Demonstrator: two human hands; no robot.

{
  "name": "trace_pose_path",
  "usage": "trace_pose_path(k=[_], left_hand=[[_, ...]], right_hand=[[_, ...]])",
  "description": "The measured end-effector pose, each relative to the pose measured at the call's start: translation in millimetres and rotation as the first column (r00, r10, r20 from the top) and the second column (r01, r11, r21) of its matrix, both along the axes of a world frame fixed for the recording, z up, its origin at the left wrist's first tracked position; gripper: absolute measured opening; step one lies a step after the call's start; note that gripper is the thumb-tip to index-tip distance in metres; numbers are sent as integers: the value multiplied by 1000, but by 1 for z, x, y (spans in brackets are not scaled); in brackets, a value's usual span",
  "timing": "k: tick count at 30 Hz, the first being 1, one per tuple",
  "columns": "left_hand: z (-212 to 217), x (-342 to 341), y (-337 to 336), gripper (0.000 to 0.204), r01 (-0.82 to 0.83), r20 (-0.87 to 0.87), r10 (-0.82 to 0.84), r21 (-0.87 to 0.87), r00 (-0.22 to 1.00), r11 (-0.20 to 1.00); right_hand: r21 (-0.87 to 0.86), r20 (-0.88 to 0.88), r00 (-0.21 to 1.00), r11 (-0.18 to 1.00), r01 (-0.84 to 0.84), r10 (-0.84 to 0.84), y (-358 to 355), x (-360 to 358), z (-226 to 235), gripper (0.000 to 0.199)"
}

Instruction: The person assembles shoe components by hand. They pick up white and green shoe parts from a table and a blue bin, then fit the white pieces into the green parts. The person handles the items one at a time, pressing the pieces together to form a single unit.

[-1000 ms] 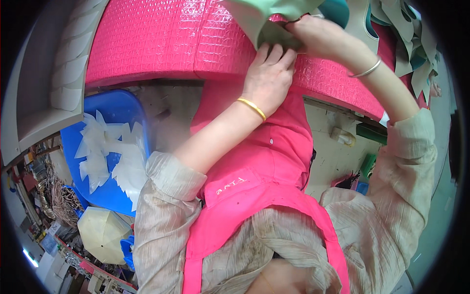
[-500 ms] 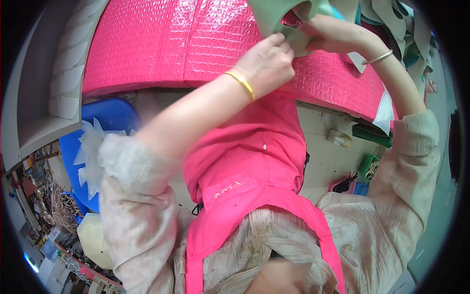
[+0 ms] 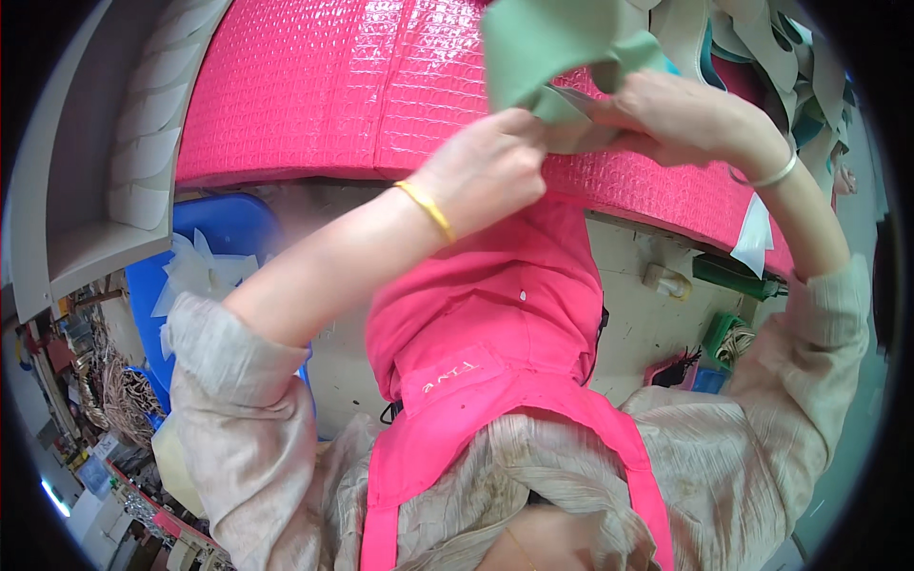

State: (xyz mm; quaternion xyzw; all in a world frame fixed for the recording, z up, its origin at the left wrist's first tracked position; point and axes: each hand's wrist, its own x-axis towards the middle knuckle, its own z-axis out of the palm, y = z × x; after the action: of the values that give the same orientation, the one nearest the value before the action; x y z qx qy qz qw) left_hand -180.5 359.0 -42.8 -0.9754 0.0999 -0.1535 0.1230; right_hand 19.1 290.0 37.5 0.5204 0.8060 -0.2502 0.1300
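Between my two hands is a pale green cut sheet piece [image 3: 543, 52], curved, with an opening in it; its material I cannot make out. My left hand [image 3: 500, 157] pinches its lower near edge, fingers closed. On the piece's right side my right hand [image 3: 671, 119] grips it, the fingertips partly behind a fold. The piece is raised over the near edge of a table with a shiny pink quilted cover [image 3: 286, 95]. Its far end runs up to the top of the view.
Several similar pale cut pieces [image 3: 809, 67] are heaped at the far right. A grey shelf unit [image 3: 76, 190] with stacked pale pieces stands at the left. Below it, a blue bin [image 3: 143, 276] holds translucent scraps [image 3: 205, 271]. A white scrap [image 3: 754, 233] hangs off the table's right edge.
Both hands have come nearer to my body with the green piece, the left also shifting leftward and the right a little rightward. More of the piece's flat surface shows now.
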Motion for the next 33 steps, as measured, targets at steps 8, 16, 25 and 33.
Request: trace_pose_path(k=[8,16,25,33], left_hand=[[-21,-6,-9,11,-46,-16,46,22,999,999],[-27,-16,-18,29,-150,44,157,-119,987,981],[-44,-10,-32,37,-306,104,349,-296,931,905],[-49,-2,-43,43,-308,94,371,-396,924,865]], right_hand=[[70,-183,770,773,631,-611,-15,-21,-60,38],[-56,-248,695,726,686,-675,-3,-23,-70,33],[111,-32,918,911,397,-396,8,-21,-60,35],[83,-56,960,957,279,-275,10,-11,-59,26]])
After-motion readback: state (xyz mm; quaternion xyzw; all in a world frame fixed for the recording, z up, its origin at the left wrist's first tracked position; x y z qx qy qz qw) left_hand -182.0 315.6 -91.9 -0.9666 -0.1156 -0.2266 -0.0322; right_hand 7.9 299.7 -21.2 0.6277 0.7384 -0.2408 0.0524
